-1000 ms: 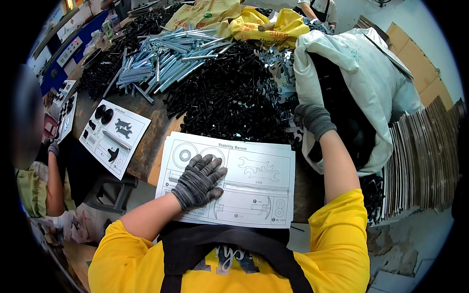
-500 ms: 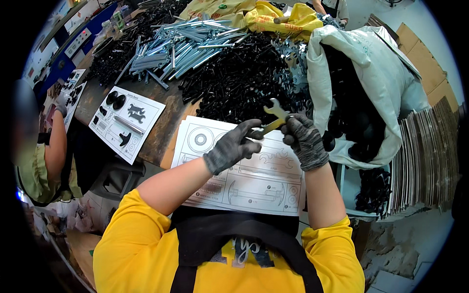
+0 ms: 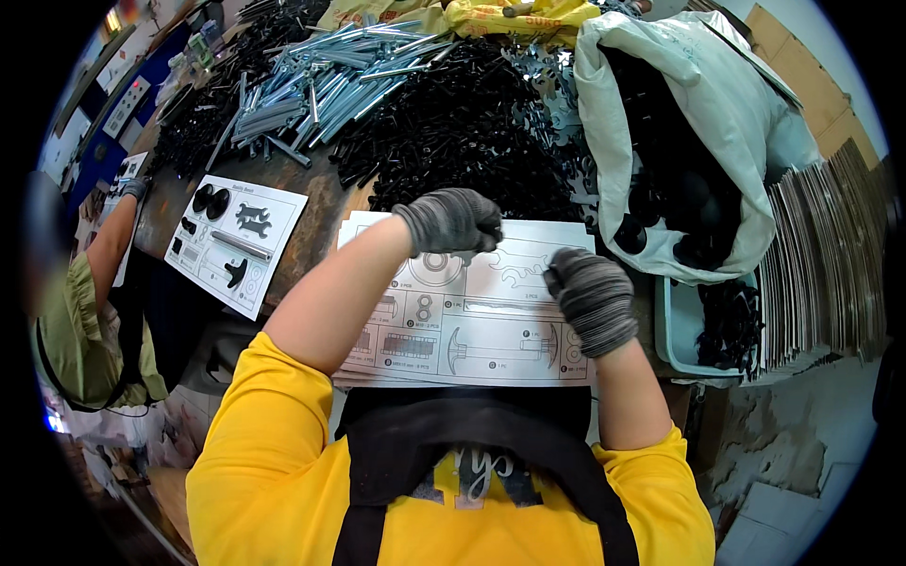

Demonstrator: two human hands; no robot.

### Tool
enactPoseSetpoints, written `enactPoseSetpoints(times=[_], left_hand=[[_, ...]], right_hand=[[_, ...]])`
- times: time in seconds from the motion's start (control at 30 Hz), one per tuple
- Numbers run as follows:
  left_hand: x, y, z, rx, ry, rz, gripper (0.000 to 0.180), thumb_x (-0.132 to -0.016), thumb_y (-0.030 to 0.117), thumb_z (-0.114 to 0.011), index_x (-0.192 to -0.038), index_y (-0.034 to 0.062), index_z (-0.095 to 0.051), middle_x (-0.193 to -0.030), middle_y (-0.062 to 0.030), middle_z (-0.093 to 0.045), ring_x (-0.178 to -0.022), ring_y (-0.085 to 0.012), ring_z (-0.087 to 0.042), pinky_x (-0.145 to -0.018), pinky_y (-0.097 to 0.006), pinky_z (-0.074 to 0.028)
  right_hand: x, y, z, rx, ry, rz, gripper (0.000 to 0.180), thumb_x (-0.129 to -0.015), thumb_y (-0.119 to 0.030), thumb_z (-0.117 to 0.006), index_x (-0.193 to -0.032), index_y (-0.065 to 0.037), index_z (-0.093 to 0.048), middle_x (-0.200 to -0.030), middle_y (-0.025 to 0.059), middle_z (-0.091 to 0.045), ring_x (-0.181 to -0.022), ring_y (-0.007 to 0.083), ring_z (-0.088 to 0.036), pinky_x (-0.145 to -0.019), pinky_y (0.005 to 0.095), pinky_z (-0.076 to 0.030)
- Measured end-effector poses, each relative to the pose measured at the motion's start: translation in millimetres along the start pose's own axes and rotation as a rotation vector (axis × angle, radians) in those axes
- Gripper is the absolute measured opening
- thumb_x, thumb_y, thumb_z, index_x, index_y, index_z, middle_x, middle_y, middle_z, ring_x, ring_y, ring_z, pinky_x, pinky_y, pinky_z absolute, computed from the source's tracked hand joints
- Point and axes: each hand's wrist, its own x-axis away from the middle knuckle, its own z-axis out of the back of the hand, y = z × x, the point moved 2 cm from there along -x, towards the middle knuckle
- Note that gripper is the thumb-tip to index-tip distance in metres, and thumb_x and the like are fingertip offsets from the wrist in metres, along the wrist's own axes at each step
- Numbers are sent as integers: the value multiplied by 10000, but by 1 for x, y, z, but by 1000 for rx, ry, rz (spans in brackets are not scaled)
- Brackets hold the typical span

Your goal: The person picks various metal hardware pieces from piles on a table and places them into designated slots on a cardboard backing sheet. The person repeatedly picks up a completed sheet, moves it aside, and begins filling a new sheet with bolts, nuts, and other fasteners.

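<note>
I note a white parts sheet with black line drawings lying flat at the centre of the bench, and both gloved hands rest on it. My left hand sits at the sheet's 11 o'clock corner, fingers curled together into a loose fist; whether it grips anything I cannot tell. My right hand sits at the sheet's 2 o'clock side, fingers bent together and pressed down on the paper, and I cannot tell if anything lies under them. A second white sheet, carrying black parts laid on its outlines, lies at 9 o'clock from the first, apart from it. At 12 o'clock a heap of black hardware spreads across the bench, with a bundle of silver rods at 11 o'clock. A large white sack, open and filled with black round pieces, stands at 2 o'clock, with yellow bags beyond it at 12 o'clock. A stack of flat cardboard sheets stands on edge at 3 o'clock. Another person's arm shows at 9 o'clock. Against the frame half a second earlier, the hands have parted and dropped onto the sheet, and the flat wrench then held between them is no longer visible.
</note>
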Motion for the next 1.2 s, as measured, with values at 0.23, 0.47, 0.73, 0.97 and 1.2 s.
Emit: enactPoseSetpoints(times=[0.23,0.47,0.73,0.97,1.2], left_hand=[[10,-14,-43,-460,275,-66,441,-724,290,-657,-1115,112,-555,-1034,-101,-543,-935,-258,-556,-830,-324,-455],[7,-32,-61,-374,266,-112,335,-742,204,-638,-1062,116,-593,-964,-101,-565,-870,-227,-565,-781,-317,-474],[-16,-19,-68,-121,158,-34,306,-752,168,-627,-1054,128,-608,-904,-90,-582,-811,-217,-572,-726,-306,-486],[-8,-18,-67,-362,256,-273,309,-730,134,-648,-1038,143,-617,-867,-68,-575,-777,-210,-570,-709,-314,-496],[-13,-19,-65,-323,219,-250,271,-740,122,-632,-1009,151,-632,-820,-66,-575,-701,-192,-570,-624,-293,-490]], right_hand=[[6,12,-20,-125,-277,-31,323,-791,-327,-566,-1045,-127,-569,-1053,124,-516,-914,257,-561,-768,374,-472],[8,40,-45,-107,-286,-146,274,-796,-312,-547,-972,-104,-579,-957,115,-535,-878,264,-556,-775,364,-470],[5,24,-48,-265,-217,-158,417,-723,-336,-637,-1051,-92,-555,-978,118,-550,-884,259,-568,-764,360,-467],[14,36,-49,-310,-206,-343,367,-762,-312,-612,-1030,-68,-552,-980,130,-562,-893,269,-567,-777,368,-462],[16,32,-46,-288,-79,-323,336,-753,-294,-622,-986,-60,-562,-941,134,-573,-854,280,-574,-742,375,-465]])
